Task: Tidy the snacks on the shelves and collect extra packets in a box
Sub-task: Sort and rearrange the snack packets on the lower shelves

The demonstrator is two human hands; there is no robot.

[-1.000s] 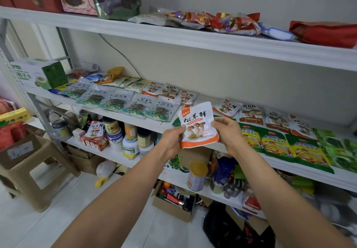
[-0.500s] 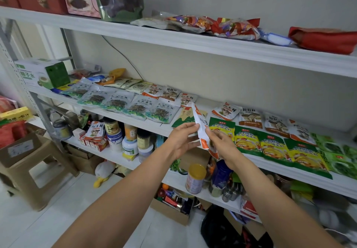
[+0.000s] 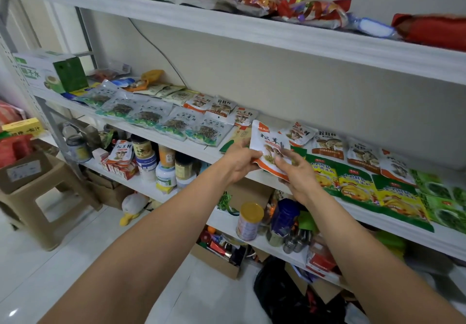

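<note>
Just in front of the middle shelf [image 3: 201, 151], at its front edge, both my hands hold one white mushroom packet [image 3: 268, 144] with an orange bottom band, tilted, print facing me. My left hand [image 3: 239, 163] grips its lower left edge, fingers curled behind it; my right hand [image 3: 298, 172] pinches the lower right corner, fingers lying across the front. Below that shelf stands a tin with a yellow lid [image 3: 249, 219], and lower, on the floor, an open cardboard box [image 3: 219, 263]. On the shelf, green and yellow packets [image 3: 353, 187] lie along the front to the right, clear packets of dark leaves [image 3: 146, 118] to the left. Further back on it lie more mushroom packets [image 3: 327, 144]. Above it, the top shelf [image 3: 277, 38] carries wrapped sweets [image 3: 302, 8]
</note>
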